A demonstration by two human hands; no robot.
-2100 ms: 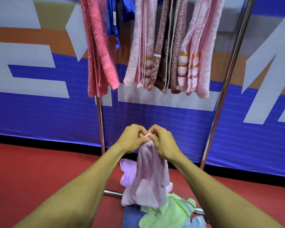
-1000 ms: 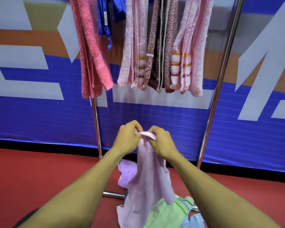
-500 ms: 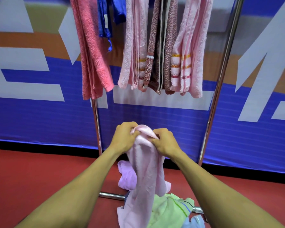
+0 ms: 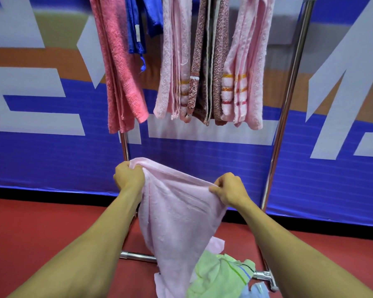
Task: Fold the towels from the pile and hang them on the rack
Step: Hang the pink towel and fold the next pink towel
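A pale pink towel (image 4: 177, 216) hangs spread between my hands, below the hung towels. My left hand (image 4: 128, 177) grips its upper left edge and my right hand (image 4: 229, 189) pinches its upper right edge, a bit lower. The towel's bottom trails down onto the pile (image 4: 220, 274) on the floor, where a light green towel lies on top with a blue one under it. The metal rack (image 4: 285, 117) stands just behind. Several folded towels hang from it: a coral one (image 4: 121, 82), a blue one (image 4: 136, 29), pink ones (image 4: 246, 82) and a brown patterned one (image 4: 209, 72).
The rack's low crossbar (image 4: 138, 255) and foot (image 4: 265, 276) lie on the red floor (image 4: 41, 233) beside the pile. A blue, white and orange banner wall (image 4: 41, 147) stands close behind the rack.
My hands were together at the bunched top of the pink towel. They have moved apart, left hand left and right hand right, and the towel's top edge is now stretched open between them.
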